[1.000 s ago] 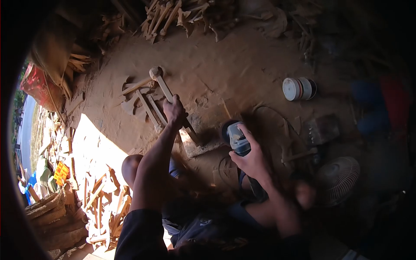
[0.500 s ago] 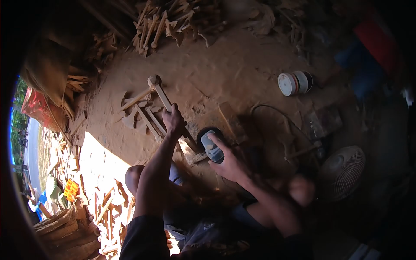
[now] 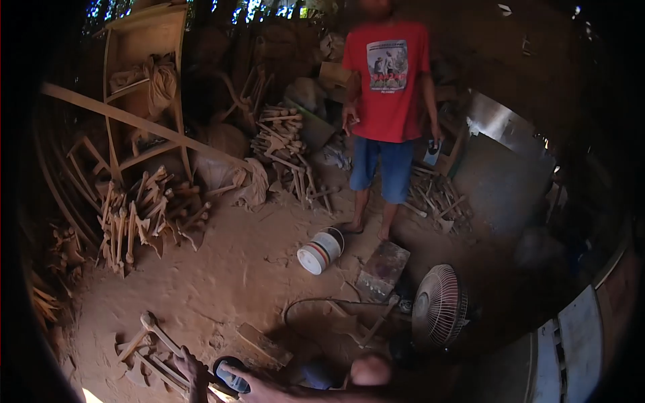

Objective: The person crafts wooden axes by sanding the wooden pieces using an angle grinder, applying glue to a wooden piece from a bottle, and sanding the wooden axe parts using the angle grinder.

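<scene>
Low in the view, my left hand [image 3: 191, 369] is closed round a carved wooden leg [image 3: 163, 335] with a rounded knob at its upper end. Just to the right, my right hand [image 3: 254, 385] grips an angle grinder [image 3: 232, 376] from above, its round disc close to the lower part of the leg. Where disc and wood meet is hidden. Several cut wooden pieces [image 3: 139, 371] lie on the ground beside my left hand.
A person in a red shirt [image 3: 388, 84] stands ahead. Between us are a white bucket [image 3: 318, 253] on its side, a block [image 3: 382, 270], a fan [image 3: 438, 305] and a cable [image 3: 287, 310]. Piles of carved wood [image 3: 138, 218] and a wooden frame [image 3: 180, 87] stand behind.
The view has swung up and right, bringing the standing person and wood piles into sight. Since the oldest frame, the grinder has moved left, closer to the held leg.
</scene>
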Action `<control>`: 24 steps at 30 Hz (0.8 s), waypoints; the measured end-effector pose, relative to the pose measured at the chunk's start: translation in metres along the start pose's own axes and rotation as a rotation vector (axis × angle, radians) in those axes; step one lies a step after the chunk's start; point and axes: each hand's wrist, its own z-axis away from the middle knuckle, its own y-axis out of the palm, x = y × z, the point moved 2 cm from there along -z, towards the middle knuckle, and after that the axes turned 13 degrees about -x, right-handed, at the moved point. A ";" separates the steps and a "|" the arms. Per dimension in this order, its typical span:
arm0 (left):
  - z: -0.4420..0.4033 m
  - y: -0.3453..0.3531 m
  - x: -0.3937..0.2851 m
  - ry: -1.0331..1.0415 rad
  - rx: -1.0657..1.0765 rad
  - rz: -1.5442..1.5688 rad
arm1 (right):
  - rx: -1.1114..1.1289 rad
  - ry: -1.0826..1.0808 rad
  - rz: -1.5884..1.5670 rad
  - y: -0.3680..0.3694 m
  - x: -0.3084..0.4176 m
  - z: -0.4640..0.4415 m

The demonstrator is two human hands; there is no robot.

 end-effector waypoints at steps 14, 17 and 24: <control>-0.036 -0.029 0.016 -0.092 -0.088 0.038 | -0.238 -0.208 0.136 -0.017 -0.035 0.016; -0.049 -0.021 0.036 -0.131 0.113 -0.001 | -0.179 0.055 0.088 -0.049 -0.020 -0.002; -0.012 -0.021 0.064 -0.642 0.472 -0.055 | -0.497 0.215 0.017 -0.145 0.031 -0.009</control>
